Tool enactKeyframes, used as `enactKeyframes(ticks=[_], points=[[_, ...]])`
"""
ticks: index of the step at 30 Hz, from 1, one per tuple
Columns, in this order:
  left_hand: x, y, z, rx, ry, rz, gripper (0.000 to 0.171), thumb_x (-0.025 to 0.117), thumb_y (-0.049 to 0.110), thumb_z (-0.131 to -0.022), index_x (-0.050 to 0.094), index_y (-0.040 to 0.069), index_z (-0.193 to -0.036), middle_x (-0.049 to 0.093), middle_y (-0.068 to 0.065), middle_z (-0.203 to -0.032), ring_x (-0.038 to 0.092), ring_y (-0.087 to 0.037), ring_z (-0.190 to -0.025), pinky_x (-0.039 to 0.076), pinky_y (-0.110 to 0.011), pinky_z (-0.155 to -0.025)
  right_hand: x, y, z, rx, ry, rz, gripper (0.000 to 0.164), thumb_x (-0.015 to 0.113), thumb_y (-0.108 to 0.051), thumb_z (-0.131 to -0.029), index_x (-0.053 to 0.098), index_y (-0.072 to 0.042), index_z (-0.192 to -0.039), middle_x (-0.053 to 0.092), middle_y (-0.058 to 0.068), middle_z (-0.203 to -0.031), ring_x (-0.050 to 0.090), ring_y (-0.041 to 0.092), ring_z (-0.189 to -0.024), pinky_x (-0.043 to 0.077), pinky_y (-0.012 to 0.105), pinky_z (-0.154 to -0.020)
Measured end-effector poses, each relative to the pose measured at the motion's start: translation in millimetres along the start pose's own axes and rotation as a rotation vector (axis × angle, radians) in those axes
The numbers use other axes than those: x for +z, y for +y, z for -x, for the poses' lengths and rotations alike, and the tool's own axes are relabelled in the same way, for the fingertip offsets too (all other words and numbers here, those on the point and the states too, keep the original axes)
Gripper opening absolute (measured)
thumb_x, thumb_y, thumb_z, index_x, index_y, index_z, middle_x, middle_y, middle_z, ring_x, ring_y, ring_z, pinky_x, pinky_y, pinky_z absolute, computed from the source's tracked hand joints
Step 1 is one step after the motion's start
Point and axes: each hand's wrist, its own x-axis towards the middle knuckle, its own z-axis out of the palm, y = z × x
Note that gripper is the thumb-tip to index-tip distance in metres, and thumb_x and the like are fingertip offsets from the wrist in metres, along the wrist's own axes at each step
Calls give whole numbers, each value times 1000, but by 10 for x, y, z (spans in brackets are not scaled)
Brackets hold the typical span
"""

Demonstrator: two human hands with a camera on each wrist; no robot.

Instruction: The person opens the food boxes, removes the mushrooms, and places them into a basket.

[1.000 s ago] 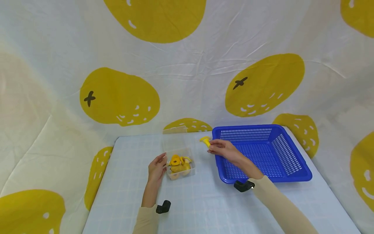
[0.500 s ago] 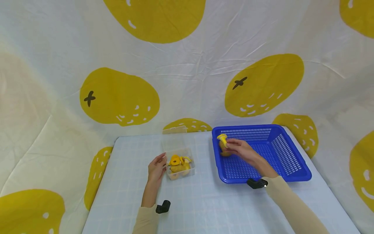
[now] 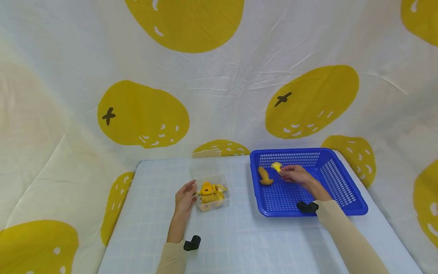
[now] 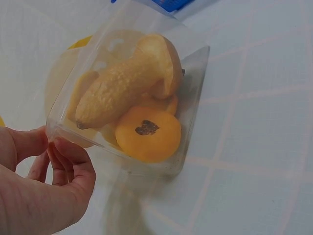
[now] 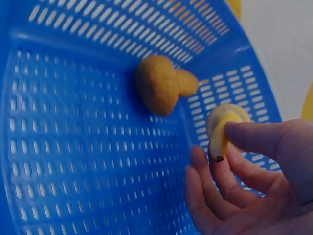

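My left hand (image 3: 185, 197) pinches the near edge of a clear plastic box (image 4: 105, 149) between thumb and fingers. Inside the box lie a tan toy mushroom (image 4: 124, 85), an orange round fruit like a persimmon (image 4: 149, 134) and other yellow pieces partly hidden beneath. The box's clear lid (image 3: 207, 163) stands folded back behind it. Over the blue basket, my right hand (image 3: 297, 176) holds a small yellow mushroom (image 5: 220, 139) by its thin stem, thumb against fingers, cap pointing away. A brown mushroom (image 5: 159, 84) lies on the basket floor, left of that hand in the head view.
The blue plastic basket (image 3: 257, 198) with slotted walls takes up the table's right side. A pale checked cloth (image 3: 219, 243) covers the table. Behind it hangs a white curtain (image 3: 219, 102) printed with large yellow fruit.
My right hand has carried the yellow mushroom rightward from beside the basket to over its inside, uncovering the brown mushroom there. My left hand has stayed at the box.
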Motion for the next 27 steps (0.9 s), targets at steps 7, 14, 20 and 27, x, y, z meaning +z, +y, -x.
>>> enactKeyframes(ticks=[7, 14, 20, 27], points=[[9, -16, 8, -5, 0, -14, 39, 65, 11, -102, 60, -1, -139, 60, -1, -102, 60, -21, -91, 48, -23, -68, -51, 219, -176, -18, 25, 194, 32, 73, -15, -93, 67, 12, -110, 68, 15, -97, 63, 19, -83, 56, 32, -76], [9, 2, 6, -6, -1, -7, 40, 67, 12, -101, 61, -1, -138, 60, 1, -100, 60, -20, -90, 48, -22, -66, 107, 120, -199, -4, 58, 369, 19, 77, -9, -86, 74, 10, -90, 70, 8, -77, 64, 16, -70, 56, 30, -66], [16, 29, 23, -22, -19, 7, 41, 66, 14, -102, 60, 1, -141, 60, 0, -104, 59, -18, -91, 48, -23, -68, 146, -66, -101, 17, 15, 505, 23, 73, -8, -91, 74, 14, -97, 73, 14, -80, 66, 17, -69, 55, 30, -64], [3, 43, 29, -23, -16, -2, 42, 65, 14, -103, 59, 0, -141, 59, 1, -100, 58, -18, -91, 47, -22, -67, 231, -238, 47, 6, -16, 540, 25, 68, -13, -97, 71, 11, -98, 68, 15, -86, 64, 22, -74, 53, 30, -65]])
